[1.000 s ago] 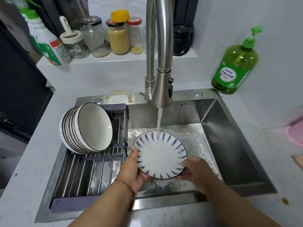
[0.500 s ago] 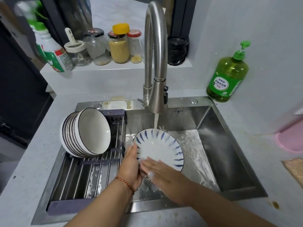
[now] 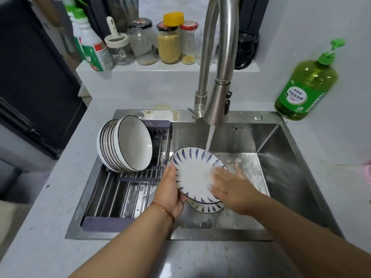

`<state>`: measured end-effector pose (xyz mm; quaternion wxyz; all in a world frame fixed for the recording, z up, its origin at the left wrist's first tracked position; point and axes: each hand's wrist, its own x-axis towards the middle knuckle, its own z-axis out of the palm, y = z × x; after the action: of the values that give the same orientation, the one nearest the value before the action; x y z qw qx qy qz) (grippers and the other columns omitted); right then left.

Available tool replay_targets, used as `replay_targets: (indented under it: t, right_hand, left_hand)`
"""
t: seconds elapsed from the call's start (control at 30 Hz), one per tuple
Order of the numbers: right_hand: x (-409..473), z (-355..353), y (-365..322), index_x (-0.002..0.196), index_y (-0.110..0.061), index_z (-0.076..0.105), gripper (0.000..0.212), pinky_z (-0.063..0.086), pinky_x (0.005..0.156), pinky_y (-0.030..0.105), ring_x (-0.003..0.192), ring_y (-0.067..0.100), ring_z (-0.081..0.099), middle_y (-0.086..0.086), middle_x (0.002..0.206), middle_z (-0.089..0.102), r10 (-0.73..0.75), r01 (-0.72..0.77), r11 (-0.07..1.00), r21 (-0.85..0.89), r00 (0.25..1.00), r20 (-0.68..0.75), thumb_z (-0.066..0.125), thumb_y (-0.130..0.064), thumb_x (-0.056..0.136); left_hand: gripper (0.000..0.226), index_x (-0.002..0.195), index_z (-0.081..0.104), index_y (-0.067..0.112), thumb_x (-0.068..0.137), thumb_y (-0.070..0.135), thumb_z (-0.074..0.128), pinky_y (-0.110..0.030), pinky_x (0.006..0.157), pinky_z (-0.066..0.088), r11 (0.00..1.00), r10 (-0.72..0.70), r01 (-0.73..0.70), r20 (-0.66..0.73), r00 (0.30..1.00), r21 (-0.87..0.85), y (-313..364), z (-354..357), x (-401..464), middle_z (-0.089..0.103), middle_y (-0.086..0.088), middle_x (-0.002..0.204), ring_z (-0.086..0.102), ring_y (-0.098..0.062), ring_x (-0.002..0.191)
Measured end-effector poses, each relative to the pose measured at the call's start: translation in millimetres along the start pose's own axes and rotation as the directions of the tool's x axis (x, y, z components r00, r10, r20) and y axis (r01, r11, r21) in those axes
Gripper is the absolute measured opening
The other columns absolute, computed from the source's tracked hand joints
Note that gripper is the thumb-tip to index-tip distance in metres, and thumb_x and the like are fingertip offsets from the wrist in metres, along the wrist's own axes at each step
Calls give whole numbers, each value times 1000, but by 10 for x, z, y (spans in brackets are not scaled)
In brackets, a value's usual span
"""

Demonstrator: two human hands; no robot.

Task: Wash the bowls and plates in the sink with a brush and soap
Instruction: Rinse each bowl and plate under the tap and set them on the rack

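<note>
A white plate with blue leaf marks [image 3: 190,173] is tilted under the running tap [image 3: 215,97] in the steel sink [image 3: 281,167]. My left hand [image 3: 170,189] grips its left rim. My right hand [image 3: 230,187] lies flat on the plate's right side, fingers spread, holding nothing. A second plate of the same pattern [image 3: 206,207] lies beneath in the basin. Several white bowls [image 3: 124,145] lean stacked on their sides on the drying rack [image 3: 120,193] over the sink's left half. No brush is in view.
A green dish soap bottle [image 3: 305,85] stands on the counter at the back right. Jars [image 3: 168,45] and a cleaner bottle [image 3: 90,43] line the ledge behind the tap. A pink object [image 3: 368,173] sits at the right edge.
My right hand moved from the plate's lower right rim onto its face, then across to its right side. The second plate underneath has come into sight.
</note>
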<state>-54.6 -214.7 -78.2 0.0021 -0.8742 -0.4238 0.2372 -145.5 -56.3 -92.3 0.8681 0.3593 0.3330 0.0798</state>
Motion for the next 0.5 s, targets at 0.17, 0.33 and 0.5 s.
replay_targets:
  t: [0.17, 0.33, 0.5]
  right_hand:
    - [-209, 200, -327, 151, -32, 21, 71, -9, 119, 37, 140, -13, -5, -20, 157, 9, -235, 209, 882, 422, 972, 11, -5, -63, 92]
    - [279, 122, -481, 149, -44, 12, 52, -11, 118, 30, 141, -10, -5, -27, 155, 6, -182, 182, 720, 670, 981, -70, 12, -55, 98]
    - [466, -31, -83, 152, -31, -1, 55, -12, 119, 37, 144, 2, -13, -18, 156, -9, -85, 99, 975, 200, 993, -79, 8, -48, 101]
  left_hand:
    - [42, 132, 52, 25, 100, 48, 35, -38, 72, 60, 1000, 8, -7, -30, 1000, 13, 18, -38, 26, 69, -7, 119, 68, -28, 105]
    - [48, 131, 53, 23, 98, 53, 35, -53, 100, 47, 996, -58, 57, 4, 998, 74, -76, 85, -25, 72, -8, 112, 70, -25, 101]
    - [49, 133, 53, 22, 100, 50, 32, -53, 96, 50, 999, -53, 53, 76, 996, -1, -61, 101, 3, 68, -7, 122, 65, -25, 113]
